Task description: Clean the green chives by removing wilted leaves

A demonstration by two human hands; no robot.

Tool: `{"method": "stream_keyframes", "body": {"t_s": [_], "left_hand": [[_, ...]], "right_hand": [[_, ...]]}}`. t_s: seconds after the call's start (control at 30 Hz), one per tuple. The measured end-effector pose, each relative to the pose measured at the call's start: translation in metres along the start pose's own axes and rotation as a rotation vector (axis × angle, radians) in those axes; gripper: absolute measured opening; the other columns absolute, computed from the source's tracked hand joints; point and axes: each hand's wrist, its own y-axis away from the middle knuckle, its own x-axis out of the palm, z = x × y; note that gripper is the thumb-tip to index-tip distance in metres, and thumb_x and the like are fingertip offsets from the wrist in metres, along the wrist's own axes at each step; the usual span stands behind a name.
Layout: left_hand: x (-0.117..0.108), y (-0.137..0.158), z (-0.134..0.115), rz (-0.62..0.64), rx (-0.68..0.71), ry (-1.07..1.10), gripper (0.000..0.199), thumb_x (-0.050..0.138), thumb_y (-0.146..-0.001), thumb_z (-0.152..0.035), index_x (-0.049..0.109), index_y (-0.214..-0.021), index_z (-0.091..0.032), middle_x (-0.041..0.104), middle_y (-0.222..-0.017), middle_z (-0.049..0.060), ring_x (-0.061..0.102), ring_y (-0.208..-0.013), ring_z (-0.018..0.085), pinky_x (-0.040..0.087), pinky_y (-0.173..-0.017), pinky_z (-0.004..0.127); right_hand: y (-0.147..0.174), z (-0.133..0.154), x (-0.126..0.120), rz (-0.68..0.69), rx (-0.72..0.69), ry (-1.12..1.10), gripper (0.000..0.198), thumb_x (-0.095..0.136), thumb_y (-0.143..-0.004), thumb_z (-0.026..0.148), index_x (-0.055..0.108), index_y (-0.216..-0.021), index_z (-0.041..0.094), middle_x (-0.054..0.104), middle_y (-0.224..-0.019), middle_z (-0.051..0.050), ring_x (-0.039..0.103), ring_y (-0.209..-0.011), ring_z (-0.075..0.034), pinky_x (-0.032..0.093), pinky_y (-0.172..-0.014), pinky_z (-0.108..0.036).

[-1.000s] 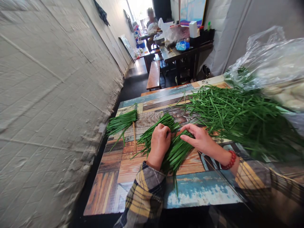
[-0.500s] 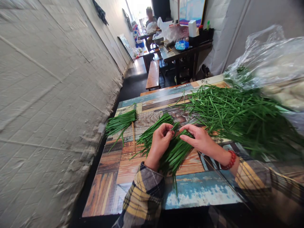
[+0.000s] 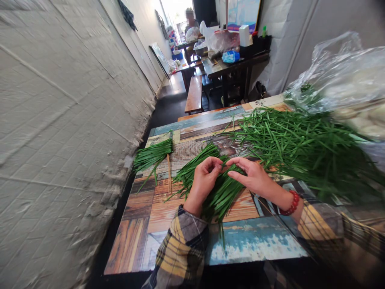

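Just in from the table's [image 3: 180, 247] near edge, the left hand [image 3: 202, 182] pinches greens [image 3: 223, 196] beneath the curled right hand [image 3: 255, 180], whose grip I can't tell.

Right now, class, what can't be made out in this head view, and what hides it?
Head view: whether the left hand holds anything; its fingers hide it.
Head view: top of the near bundle, partly covered by the right hand.
Head view: right side of the clear bag, cut by the picture edge; contents blurred.
Head view: hands of the distant person, too small.
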Motion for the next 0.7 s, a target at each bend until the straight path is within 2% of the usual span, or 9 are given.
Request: {"method": "stream_keyframes", "body": {"t_s": [0.23, 0.4, 0.57, 0.7], "left_hand": [[-0.0007, 0.0014, -0.0029, 0.0, -0.011, 0.055, 0.013, 0.062, -0.076, -0.027, 0.059, -0.081, -0.016, 0.055, -0.067, -0.002, 0.049, -0.061, 0.009, 0.037, -0.056, 0.019], [0.0, 0.0016, -0.0021, 0.032, -0.008, 0.015, 0.014, 0.062, -0.077, -0.029, 0.063, -0.079, -0.014, 0.055, -0.065, -0.002, 0.045, -0.058, 0.008, 0.035, -0.055, 0.02], [0.0008, 0.0012, -0.0005, 0.029, 0.016, -0.064, 0.011, 0.063, -0.075, -0.024, 0.065, -0.077, -0.013, 0.06, -0.07, 0.0, 0.05, -0.064, 0.01, 0.039, -0.06, 0.02], [0.0006, 0.0013, -0.0014, 0.034, 0.032, -0.091, 0.01, 0.066, -0.071, -0.023, 0.065, -0.074, -0.013, 0.061, -0.069, 0.0, 0.051, -0.062, 0.01, 0.04, -0.06, 0.02]], "right_hand": [[-0.0002, 0.0031, -0.0018, -0.017, 0.005, 0.102, 0.022, 0.059, -0.083, 0.032, 0.065, -0.099, 0.019, 0.061, -0.071, 0.001, 0.054, -0.063, -0.015, 0.044, -0.061, -0.026], [-0.0004, 0.0038, -0.0014, -0.013, -0.014, 0.065, 0.022, 0.058, -0.082, 0.031, 0.065, -0.1, 0.019, 0.065, -0.079, -0.001, 0.058, -0.071, -0.016, 0.045, -0.068, -0.027], [-0.0005, 0.0061, -0.0017, -0.023, 0.002, 0.079, 0.02, 0.059, -0.082, 0.031, 0.065, -0.095, 0.018, 0.06, -0.07, 0.001, 0.054, -0.064, -0.014, 0.042, -0.061, -0.025], [-0.0006, 0.0059, -0.0017, -0.027, -0.009, 0.074, 0.02, 0.059, -0.082, 0.031, 0.065, -0.095, 0.017, 0.061, -0.073, 0.0, 0.053, -0.065, -0.014, 0.042, -0.062, -0.025]]}}
